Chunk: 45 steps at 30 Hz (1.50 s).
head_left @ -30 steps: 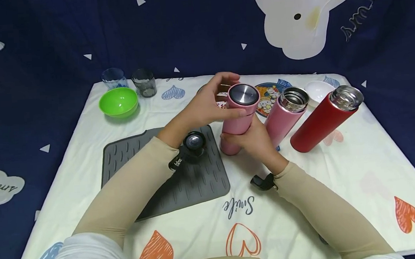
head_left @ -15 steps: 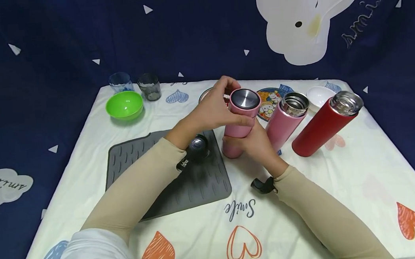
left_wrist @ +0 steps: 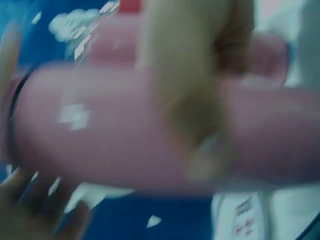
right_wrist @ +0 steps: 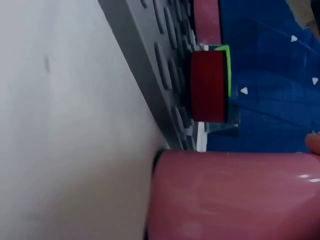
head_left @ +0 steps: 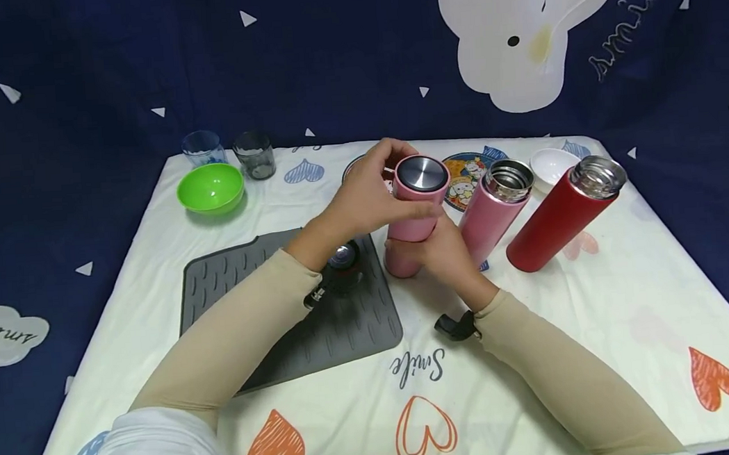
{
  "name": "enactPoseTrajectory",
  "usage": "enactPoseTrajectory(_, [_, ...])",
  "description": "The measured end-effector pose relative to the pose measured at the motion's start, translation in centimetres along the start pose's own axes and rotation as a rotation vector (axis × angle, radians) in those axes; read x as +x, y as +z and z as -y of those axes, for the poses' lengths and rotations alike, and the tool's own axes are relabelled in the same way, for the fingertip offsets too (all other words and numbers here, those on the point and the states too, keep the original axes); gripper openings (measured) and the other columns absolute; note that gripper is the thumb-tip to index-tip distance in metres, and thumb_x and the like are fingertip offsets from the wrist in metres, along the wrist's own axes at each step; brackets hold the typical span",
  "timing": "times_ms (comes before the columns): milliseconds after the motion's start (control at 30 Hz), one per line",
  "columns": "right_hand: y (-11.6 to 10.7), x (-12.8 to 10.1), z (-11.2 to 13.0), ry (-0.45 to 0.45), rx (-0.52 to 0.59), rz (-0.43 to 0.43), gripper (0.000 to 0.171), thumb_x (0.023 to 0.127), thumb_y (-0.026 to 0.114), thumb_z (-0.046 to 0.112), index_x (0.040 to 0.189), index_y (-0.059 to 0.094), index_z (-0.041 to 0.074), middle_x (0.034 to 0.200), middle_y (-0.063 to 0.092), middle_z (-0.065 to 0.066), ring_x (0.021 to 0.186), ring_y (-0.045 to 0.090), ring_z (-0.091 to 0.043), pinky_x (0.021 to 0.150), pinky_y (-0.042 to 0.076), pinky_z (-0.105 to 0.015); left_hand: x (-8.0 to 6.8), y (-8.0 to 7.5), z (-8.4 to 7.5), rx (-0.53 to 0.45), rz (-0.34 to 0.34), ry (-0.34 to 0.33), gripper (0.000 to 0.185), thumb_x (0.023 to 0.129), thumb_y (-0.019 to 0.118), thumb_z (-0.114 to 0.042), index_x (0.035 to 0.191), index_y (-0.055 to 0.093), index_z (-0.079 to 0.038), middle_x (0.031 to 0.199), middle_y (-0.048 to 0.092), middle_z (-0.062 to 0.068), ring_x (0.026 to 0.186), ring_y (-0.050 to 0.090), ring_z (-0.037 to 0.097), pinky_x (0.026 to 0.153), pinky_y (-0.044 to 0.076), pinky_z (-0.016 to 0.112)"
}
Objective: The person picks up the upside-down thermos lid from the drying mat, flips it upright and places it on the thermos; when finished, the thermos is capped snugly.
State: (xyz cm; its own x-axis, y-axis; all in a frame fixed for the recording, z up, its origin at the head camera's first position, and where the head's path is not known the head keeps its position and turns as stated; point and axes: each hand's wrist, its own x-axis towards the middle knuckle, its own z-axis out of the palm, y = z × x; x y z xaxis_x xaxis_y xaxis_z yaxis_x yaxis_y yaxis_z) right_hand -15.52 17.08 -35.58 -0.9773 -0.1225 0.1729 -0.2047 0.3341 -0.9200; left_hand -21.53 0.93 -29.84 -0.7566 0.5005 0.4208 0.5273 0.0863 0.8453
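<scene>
A pink thermos (head_left: 410, 232) with a steel-topped lid (head_left: 422, 173) stands upright just right of the grey mat. My left hand (head_left: 365, 198) grips it round the top, thumb across the front. Lower down, my right hand (head_left: 446, 254) wraps round the body. In the left wrist view the pink thermos (left_wrist: 115, 125) lies sideways across the picture, blurred, with a thumb over it. The right wrist view shows the base of the thermos (right_wrist: 235, 195) at the white cloth. Beside the hands stand a second pink thermos (head_left: 492, 220) and a red thermos (head_left: 558, 222), both without lids.
The grey ridged mat (head_left: 358, 332) lies under my left forearm. A red lid (right_wrist: 207, 85) and a pink piece (right_wrist: 206, 20) show there. Back left are a green bowl (head_left: 210, 188) and two glasses (head_left: 253, 154); back right, a patterned plate (head_left: 462, 183) and white bowl (head_left: 549, 166).
My left thumb has swung round the front of the thermos top towards the right. The right hand keeps its grip on the body, and the thermos stays in place. The head view shifts slightly.
</scene>
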Motion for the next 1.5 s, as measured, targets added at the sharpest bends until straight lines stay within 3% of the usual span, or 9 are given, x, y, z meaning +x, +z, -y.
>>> enactPoseTrajectory(100, [0.2,0.0,-0.1,-0.004,-0.002,-0.011,0.069,0.075,0.082,0.008,0.134,0.046,0.004,0.116,0.062,-0.011,0.103,0.058,-0.024,0.096,0.043,-0.042,-0.3,0.3,0.3,-0.043,-0.058,0.017,0.062,0.069,0.090,-0.026,0.122,0.061,-0.010,0.110,0.064,-0.006,0.097,0.060,0.012,0.084,0.050,0.030])
enactPoseTrajectory(233, [0.2,0.4,-0.3,0.022,-0.003,-0.015,0.067,0.073,0.083,0.009,0.130,0.049,0.004,0.111,0.063,-0.012,0.099,0.059,-0.026,0.093,0.044,-0.043,0.2,-0.3,0.9,-0.300,0.061,-0.072,0.061,0.076,0.082,-0.003,0.132,0.057,-0.004,0.120,0.063,0.006,0.106,0.060,0.021,0.091,0.049,0.035])
enactPoseTrajectory(300, [0.0,0.2,1.0,0.019,-0.015,-0.007,0.064,0.074,0.081,0.007,0.129,0.050,0.001,0.110,0.063,-0.014,0.097,0.059,-0.028,0.092,0.045,-0.044,0.4,-0.5,0.7,-0.342,0.086,-0.097,0.063,0.077,0.079,0.003,0.134,0.053,-0.002,0.123,0.060,0.009,0.110,0.058,0.023,0.094,0.048,0.035])
enactPoseTrajectory(400, [-0.4,-0.1,2.5,-0.002,-0.034,0.000,0.063,0.075,0.080,0.005,0.129,0.050,-0.001,0.113,0.063,-0.016,0.100,0.059,-0.028,0.094,0.044,-0.044,0.4,-0.3,-0.2,-0.172,0.055,-0.061,0.068,0.074,0.085,-0.013,0.133,0.051,-0.006,0.122,0.058,0.003,0.109,0.057,0.016,0.093,0.048,0.030])
enactPoseTrajectory(533, [-0.7,0.4,1.2,-0.024,-0.061,-0.003,0.065,0.075,0.082,0.008,0.131,0.051,0.002,0.116,0.063,-0.013,0.103,0.058,-0.025,0.096,0.043,-0.042,0.4,0.1,-1.4,0.026,-0.031,0.000,0.074,0.064,0.093,-0.031,0.125,0.057,-0.010,0.113,0.061,-0.005,0.099,0.060,0.009,0.085,0.050,0.026])
enactPoseTrajectory(733, [-0.5,0.8,-0.4,0.011,-0.047,-0.019,0.069,0.073,0.084,0.014,0.133,0.050,0.007,0.114,0.064,-0.009,0.102,0.058,-0.022,0.095,0.043,-0.040,0.5,-0.1,-1.4,-0.073,-0.013,-0.055,0.068,0.066,0.092,-0.021,0.126,0.062,-0.010,0.110,0.065,-0.005,0.096,0.062,0.011,0.082,0.052,0.029])
enactPoseTrajectory(1200, [0.1,0.1,-0.6,0.001,0.049,-0.004,0.079,0.078,0.084,0.021,0.142,0.038,0.013,0.128,0.055,-0.004,0.114,0.053,-0.019,0.102,0.039,-0.041,-0.2,0.0,-0.5,-0.016,0.001,-0.034,0.071,0.072,0.089,-0.025,0.132,0.055,-0.011,0.115,0.062,-0.005,0.098,0.059,0.011,0.079,0.053,0.029])
enactPoseTrajectory(1367, [0.0,-1.7,-0.7,0.130,0.038,0.038,0.085,0.084,0.077,0.026,0.147,0.022,0.008,0.142,0.037,-0.012,0.130,0.038,-0.025,0.108,0.032,-0.048,-0.7,-0.4,-0.6,0.030,0.043,-0.098,0.088,0.072,0.088,-0.031,0.143,0.040,-0.011,0.123,0.057,-0.003,0.109,0.054,0.010,0.088,0.050,0.032])
enactPoseTrajectory(1500, [-0.4,-4.1,-0.3,0.220,-0.029,0.096,0.094,0.087,0.074,0.031,0.151,0.011,0.002,0.153,0.017,-0.017,0.139,0.023,-0.034,0.111,0.027,-0.052,-2.4,-1.6,-0.3,0.078,0.057,-0.180,0.107,0.074,0.086,-0.036,0.153,0.017,-0.013,0.134,0.049,-0.002,0.120,0.047,0.009,0.097,0.043,0.034])
